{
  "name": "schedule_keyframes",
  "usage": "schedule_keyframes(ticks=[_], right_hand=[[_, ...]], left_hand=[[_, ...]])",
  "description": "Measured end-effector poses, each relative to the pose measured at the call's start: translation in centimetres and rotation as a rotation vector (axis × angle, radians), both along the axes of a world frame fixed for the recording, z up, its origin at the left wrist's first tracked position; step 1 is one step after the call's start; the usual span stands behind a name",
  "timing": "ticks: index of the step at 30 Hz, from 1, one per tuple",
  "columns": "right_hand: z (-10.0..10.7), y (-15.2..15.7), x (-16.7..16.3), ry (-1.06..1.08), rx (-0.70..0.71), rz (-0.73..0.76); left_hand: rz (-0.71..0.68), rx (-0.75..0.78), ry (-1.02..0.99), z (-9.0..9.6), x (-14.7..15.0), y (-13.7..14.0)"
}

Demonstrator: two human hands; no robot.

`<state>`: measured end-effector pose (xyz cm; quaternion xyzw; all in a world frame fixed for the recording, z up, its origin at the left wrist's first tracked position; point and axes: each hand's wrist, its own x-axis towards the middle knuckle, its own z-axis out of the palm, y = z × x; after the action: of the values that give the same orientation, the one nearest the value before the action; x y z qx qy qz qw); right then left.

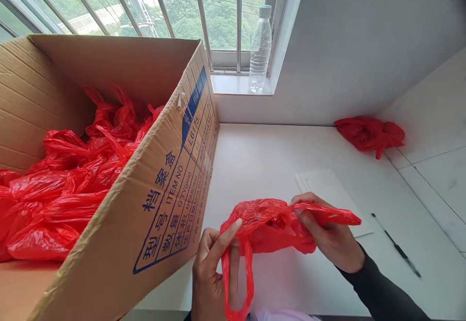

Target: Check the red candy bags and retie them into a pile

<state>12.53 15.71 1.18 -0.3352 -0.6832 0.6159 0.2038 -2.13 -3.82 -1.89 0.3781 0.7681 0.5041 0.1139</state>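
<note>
A red plastic bag is stretched between my two hands above the white table. My left hand pinches its left side, with one loop handle hanging down over the fingers. At the right, my right hand grips the other handle, whose end sticks out past the fingers. The mouth of the bag gapes a little between the hands; what lies inside, if anything, I cannot make out.
A big cardboard box with several knotted red bags stands on the left. Paper and a pen lie on the table. Another red bag is by the wall; a bottle stands on the windowsill.
</note>
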Motion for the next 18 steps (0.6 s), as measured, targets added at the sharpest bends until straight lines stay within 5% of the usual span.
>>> schedule_keyframes(ticks=[3, 7, 13, 18], right_hand=[[-0.1, 0.1, -0.2, 0.003, 0.056, -0.062], [-0.7, 0.6, -0.2, 0.006, 0.09, -0.085], [-1.0, 0.5, 0.0, 0.028, 0.078, -0.087], [0.2, -0.8, -0.2, 0.03, 0.064, -0.148]], left_hand=[[-0.096, 0.096, -0.112, 0.4, 0.2, -1.1], [-0.051, 0.168, -0.261, 0.5, -0.1, -1.9], [-0.039, 0.251, -0.817, 1.6, -0.4, -2.2], [-0.095, 0.389, -1.012, 3.2, -0.3, -1.7]])
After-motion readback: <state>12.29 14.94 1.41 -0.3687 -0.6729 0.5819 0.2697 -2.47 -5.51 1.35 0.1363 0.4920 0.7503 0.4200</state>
